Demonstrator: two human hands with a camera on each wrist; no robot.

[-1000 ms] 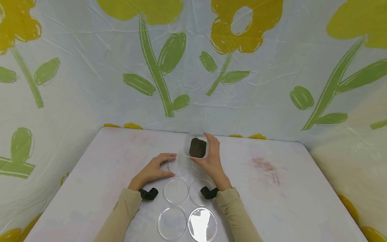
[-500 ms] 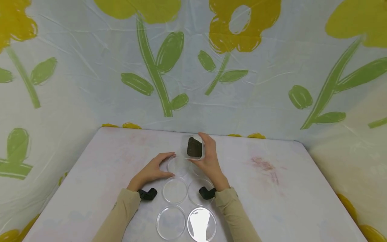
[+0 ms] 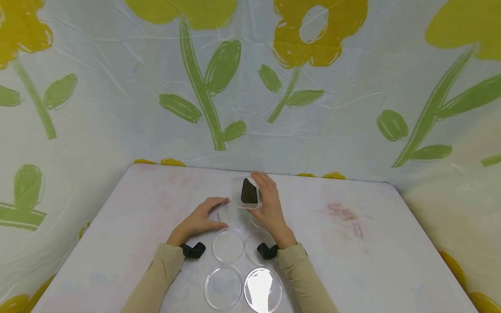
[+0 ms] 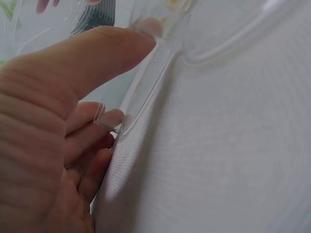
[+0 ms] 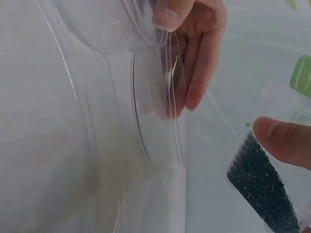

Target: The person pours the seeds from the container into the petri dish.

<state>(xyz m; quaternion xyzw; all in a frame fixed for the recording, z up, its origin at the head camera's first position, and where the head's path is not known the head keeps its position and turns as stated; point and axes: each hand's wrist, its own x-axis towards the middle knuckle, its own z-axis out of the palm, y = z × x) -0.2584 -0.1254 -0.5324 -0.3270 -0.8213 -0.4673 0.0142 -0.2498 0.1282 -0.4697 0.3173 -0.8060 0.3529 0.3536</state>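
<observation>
My right hand point(image 3: 271, 209) holds a clear plastic container point(image 3: 252, 207) by its sides, above the far pair of dishes. Dark granular material like soil point(image 3: 249, 192) lies in it, its surface now slanted, and the container is tilted toward the left. In the right wrist view the dark grains point(image 5: 265, 187) show through the wall, below the thumb. My left hand point(image 3: 200, 221) grips the far left clear round dish point(image 3: 232, 215), thumb on the near side and fingers on the far side. The left wrist view shows the thumb point(image 4: 107, 48) at the dish's rim.
Two near dishes point(image 3: 223, 287) point(image 3: 263, 290) and a middle left dish point(image 3: 228, 246) stand close together in two columns. The right forearm and black wrist camera point(image 3: 267, 251) partly cover the middle right dish. A flower-printed cloth point(image 3: 336, 108) hangs behind the pale table point(image 3: 375, 243).
My right hand has moved slightly left and tipped the container further leftward, so the dark material has slid to a slanted heap. My left hand stays on the dish.
</observation>
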